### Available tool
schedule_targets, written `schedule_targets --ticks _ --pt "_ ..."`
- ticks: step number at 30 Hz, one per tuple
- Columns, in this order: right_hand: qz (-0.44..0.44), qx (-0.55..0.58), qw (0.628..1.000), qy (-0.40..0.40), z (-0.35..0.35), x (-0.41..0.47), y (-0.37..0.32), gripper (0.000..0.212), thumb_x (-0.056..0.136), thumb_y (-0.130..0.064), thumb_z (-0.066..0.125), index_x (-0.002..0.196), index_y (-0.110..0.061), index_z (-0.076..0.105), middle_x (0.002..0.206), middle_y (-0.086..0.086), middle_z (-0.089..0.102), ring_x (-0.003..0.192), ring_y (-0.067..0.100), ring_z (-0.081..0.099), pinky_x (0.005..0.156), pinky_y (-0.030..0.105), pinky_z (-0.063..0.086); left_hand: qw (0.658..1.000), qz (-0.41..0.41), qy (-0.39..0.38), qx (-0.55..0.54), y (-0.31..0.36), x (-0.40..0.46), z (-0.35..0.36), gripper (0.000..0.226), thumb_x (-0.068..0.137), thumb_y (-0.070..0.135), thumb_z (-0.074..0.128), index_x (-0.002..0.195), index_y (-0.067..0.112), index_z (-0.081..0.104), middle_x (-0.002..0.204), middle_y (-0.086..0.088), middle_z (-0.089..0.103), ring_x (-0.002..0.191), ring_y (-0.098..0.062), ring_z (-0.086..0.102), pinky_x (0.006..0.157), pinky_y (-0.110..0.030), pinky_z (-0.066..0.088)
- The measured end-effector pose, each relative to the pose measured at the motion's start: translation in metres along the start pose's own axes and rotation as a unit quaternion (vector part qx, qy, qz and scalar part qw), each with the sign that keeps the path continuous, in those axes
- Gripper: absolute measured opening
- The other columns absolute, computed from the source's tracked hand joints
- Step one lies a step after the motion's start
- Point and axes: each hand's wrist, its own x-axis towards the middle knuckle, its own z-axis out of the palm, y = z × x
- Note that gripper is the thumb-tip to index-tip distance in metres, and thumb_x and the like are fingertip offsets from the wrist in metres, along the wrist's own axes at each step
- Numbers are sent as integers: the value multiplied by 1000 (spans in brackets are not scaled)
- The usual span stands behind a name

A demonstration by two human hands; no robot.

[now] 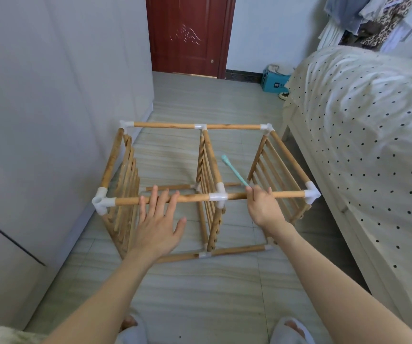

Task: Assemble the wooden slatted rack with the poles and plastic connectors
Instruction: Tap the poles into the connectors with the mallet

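Note:
The wooden rack [167,125] stands on the floor in front of me, three slatted panels upright and joined by poles through white plastic connectors [218,196]. My left hand [159,219] is spread open, fingers straight, fingertips over the near top pole [190,198] left of the middle connector. My right hand [263,207] is at the same pole right of the middle connector and grips a teal mallet [233,171], whose head points up and away over the rack. A corner connector [100,199] at the near left shows an open socket.
A white cabinet [38,120] runs along the left, close to the rack. A bed with a dotted cover [361,145] fills the right side. A red-brown door [190,33] and a blue box [274,83] are at the far end. My slippered feet [291,331] show below.

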Motion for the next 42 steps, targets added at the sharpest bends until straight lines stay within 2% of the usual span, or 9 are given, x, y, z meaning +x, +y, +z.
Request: schedule_targets --ticks 3,7,13,16,22,29,35,39,42 --pt "-11 -31 999 14 3 -10 -7 39 103 -26 25 105 -1 55 103 20 63 102 35 57 101 39 32 999 -23 -30 38 -6 0 -1 70 76 60 -18 138 28 -29 147 1 -35 133 -17 -39 101 -34 -36" --pt "32 44 995 -81 -4 -15 -33 45 103 -32 23 108 -3 57 115 19 63 111 37 55 92 39 40 986 -131 -97 27 -27 21 -15 62 93 55 -5 143 24 -24 149 -1 -34 138 -18 -30 111 -39 -22" --pt "121 444 857 -234 -20 -18 -59 44 104 -30 24 86 -5 55 86 14 66 72 18 64 63 24 54 959 -212 -148 -114 -14 62 -47 72 97 54 14 151 9 0 157 -13 -16 144 -26 -17 118 -43 -3" --pt "112 380 912 -110 -27 -11 -50 44 103 -33 23 73 -12 46 65 7 54 48 13 51 47 24 45 960 -191 -186 -83 13 58 -36 85 93 61 32 150 11 -7 155 -15 -20 140 -34 -26 116 -45 -6" --pt "93 134 986 -44 -48 11 -11 43 102 -33 26 82 -10 55 68 -1 50 65 17 48 53 25 35 971 -148 -167 -89 5 60 -29 70 87 12 47 147 32 17 159 2 -2 136 -40 -31 114 -52 -11" --pt "18 184 952 244 -60 62 -23 37 103 -30 23 85 -7 46 64 1 46 58 18 43 57 30 26 979 -137 -137 -68 -24 68 -28 71 87 10 48 147 35 19 157 6 9 139 -34 -27 114 -46 -13" --pt "184 109 977 1 -21 95 -5 39 103 -20 21 120 -1 50 106 21 59 100 37 57 79 40 45 983 -110 -122 -82 -35 68 -25 73 86 7 51 147 33 21 157 9 9 139 -32 -27 115 -47 -12" --pt "113 225 948 193 -36 106 -15 42 104 -28 21 82 -8 50 72 4 51 69 23 47 62 29 30 984 -111 -100 -100 -37 67 -20 73 83 3 49 146 33 25 156 10 12 140 -30 -27 115 -47 -14" --pt "171 156 972 34 -16 99 -11 45 103 -33 21 96 -7 56 77 8 53 69 21 47 61 29 37 983 -110 -98 -105 -36 67 -20 72 83 3 49 145 32 26 155 9 15 140 -29 -26 115 -48 -11"
